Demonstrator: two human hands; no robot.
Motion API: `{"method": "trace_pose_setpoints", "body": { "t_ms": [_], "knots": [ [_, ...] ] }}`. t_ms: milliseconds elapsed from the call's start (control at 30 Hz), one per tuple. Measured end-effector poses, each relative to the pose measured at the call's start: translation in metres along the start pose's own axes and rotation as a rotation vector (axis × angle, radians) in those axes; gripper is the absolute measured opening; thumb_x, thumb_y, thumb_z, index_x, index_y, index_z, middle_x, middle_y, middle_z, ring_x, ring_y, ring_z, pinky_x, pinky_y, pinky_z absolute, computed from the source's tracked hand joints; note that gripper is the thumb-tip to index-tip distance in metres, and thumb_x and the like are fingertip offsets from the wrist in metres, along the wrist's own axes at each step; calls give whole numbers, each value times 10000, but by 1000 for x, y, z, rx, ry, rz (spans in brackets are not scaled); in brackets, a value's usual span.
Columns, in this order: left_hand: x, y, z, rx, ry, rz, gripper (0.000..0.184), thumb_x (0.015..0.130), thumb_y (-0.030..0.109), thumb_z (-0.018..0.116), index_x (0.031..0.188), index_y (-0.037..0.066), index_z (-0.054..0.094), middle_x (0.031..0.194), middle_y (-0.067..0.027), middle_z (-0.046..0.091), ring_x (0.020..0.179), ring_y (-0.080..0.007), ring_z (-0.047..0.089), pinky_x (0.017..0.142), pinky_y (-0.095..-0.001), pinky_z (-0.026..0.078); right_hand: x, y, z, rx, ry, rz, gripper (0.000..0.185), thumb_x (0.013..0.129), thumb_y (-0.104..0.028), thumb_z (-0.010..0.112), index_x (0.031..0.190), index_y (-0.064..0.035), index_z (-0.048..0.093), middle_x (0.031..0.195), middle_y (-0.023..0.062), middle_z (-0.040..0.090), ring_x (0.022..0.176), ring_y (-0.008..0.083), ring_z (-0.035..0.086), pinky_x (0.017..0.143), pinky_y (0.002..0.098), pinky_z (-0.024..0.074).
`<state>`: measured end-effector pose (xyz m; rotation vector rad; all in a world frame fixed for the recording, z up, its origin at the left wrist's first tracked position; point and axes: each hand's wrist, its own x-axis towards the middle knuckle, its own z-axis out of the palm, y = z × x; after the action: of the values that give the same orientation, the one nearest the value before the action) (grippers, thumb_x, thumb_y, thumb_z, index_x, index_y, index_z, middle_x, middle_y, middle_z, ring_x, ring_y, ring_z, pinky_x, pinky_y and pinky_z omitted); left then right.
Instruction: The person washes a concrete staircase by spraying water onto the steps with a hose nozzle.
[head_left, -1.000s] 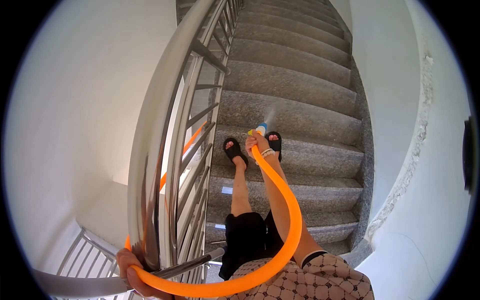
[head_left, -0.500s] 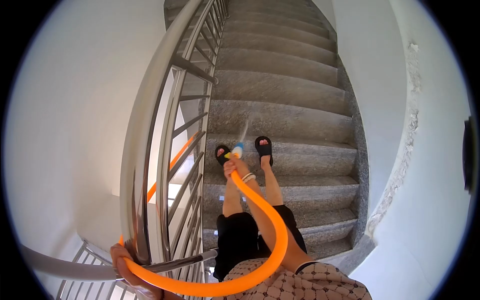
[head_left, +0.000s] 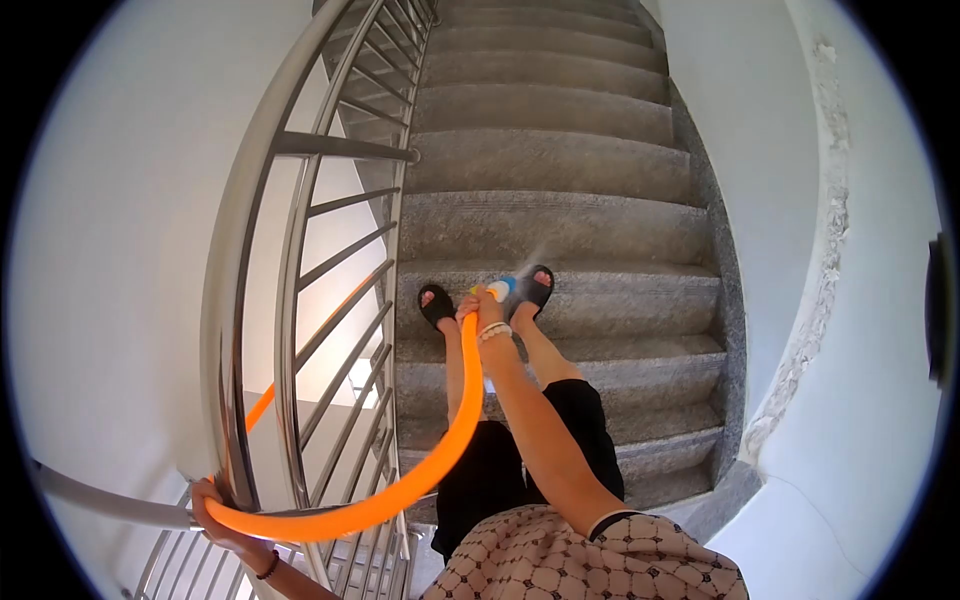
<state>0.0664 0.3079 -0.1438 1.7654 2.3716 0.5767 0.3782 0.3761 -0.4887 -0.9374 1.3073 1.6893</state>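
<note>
My right hand (head_left: 483,308) is closed round a hose spray nozzle (head_left: 500,289) with a white and blue head and a yellow part. A faint spray leaves its tip toward the upper right, beside my right foot. From the nozzle the orange hose (head_left: 440,460) curves down and left to my left hand (head_left: 216,520). That hand is closed round the hose at the bend of the metal handrail (head_left: 225,340); some of its fingers are hidden. Beyond the railing, another stretch of orange hose (head_left: 335,318) slants downward, seen between the bars.
Grey stone stairs (head_left: 560,160) run away in front of me, and my feet in black sandals (head_left: 537,288) stand on a step. Metal bars (head_left: 345,265) line the left side. A white wall (head_left: 750,200) with a rough peeling strip (head_left: 830,200) rises at the right.
My right hand has turned the nozzle rightward, and the spray now slants toward the right foot. The hose loop has swung left. My left hand appears farther left, still on the hose.
</note>
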Motion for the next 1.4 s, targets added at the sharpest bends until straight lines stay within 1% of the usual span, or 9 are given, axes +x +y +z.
{"method": "trace_pose_setpoints", "body": {
  "t_ms": [67, 133, 233, 567, 800, 900, 1067, 1233, 1400],
  "knots": [
    [0, -2, 0, 106, 8, -35, 122, 821, 111, 337, 770, 15, 393, 637, -23, 269, 564, -129, 272, 554, -233, 289, -17, -28, -2, -24, 54, -132, 298, 840, -297, 460, 634, -105, 365, 480, -32, 335, 370, 44, 359, 348, 168, 302],
    [-1, -16, -3, -447, 87, -388, 173, 831, 140, 328, 708, 42, 397, 635, -18, 296, 561, -112, 286, 541, -223, 292, -22, -55, -12, -81, 84, -264, 283, 844, -285, 456, 642, -111, 360, 477, -37, 314, 366, 49, 331, 344, 175, 298],
    [2, -9, 2, -493, 134, -534, 217, 837, 173, 330, 663, 61, 395, 643, -14, 331, 568, -101, 309, 541, -213, 291, -59, -74, -12, -140, 48, -230, 280, 841, -276, 462, 644, -112, 350, 482, -35, 330, 370, 52, 339, 348, 177, 302],
    [12, 18, 13, -245, 138, -439, 208, 798, 162, 354, 606, 101, 305, 626, 14, 236, 541, -95, 248, 486, -219, 253, -58, -35, -10, -131, -136, 33, 304, 812, -276, 519, 631, -98, 351, 483, -18, 356, 360, 63, 359, 353, 184, 312],
    [11, -7, 7, -551, 273, -708, 225, 754, 244, 414, 599, 89, 362, 618, -8, 314, 560, -116, 356, 537, -227, 333, -59, -85, -19, -141, -20, -107, 281, 819, -284, 504, 680, -85, 363, 488, -4, 372, 352, 86, 332, 364, 224, 318],
    [11, -13, 10, -590, 277, -593, 285, 757, 325, 462, 631, 71, 440, 502, -8, 401, 414, -123, 418, 408, -246, 379, -97, -90, -3, -182, 134, -233, 342, 813, -325, 505, 610, -92, 358, 466, -7, 357, 340, 94, 323, 357, 238, 309],
    [10, 1, 4, -493, 151, -571, 282, 755, 326, 473, 655, 65, 434, 620, -21, 399, 551, -128, 414, 558, -243, 401, -87, -61, -32, -237, -43, -177, 332, 819, -297, 500, 600, -98, 350, 454, -10, 333, 341, 92, 317, 357, 232, 304],
    [11, 8, 5, -449, 107, -599, 269, 754, 319, 461, 672, 63, 447, 601, -22, 405, 533, -137, 427, 550, -256, 415, -68, -49, -46, -105, -54, -41, 286, 819, -250, 495, 626, -95, 351, 469, -6, 342, 343, 96, 323, 365, 233, 313],
    [13, 52, 15, -543, 147, -717, 276, 764, 307, 436, 644, 59, 447, 545, -23, 400, 502, -138, 428, 500, -254, 401, -92, -79, -45, -187, 156, -258, 315, 813, -287, 505, 614, -83, 370, 469, 7, 357, 344, 102, 332, 369, 249, 325]
  ]
}}
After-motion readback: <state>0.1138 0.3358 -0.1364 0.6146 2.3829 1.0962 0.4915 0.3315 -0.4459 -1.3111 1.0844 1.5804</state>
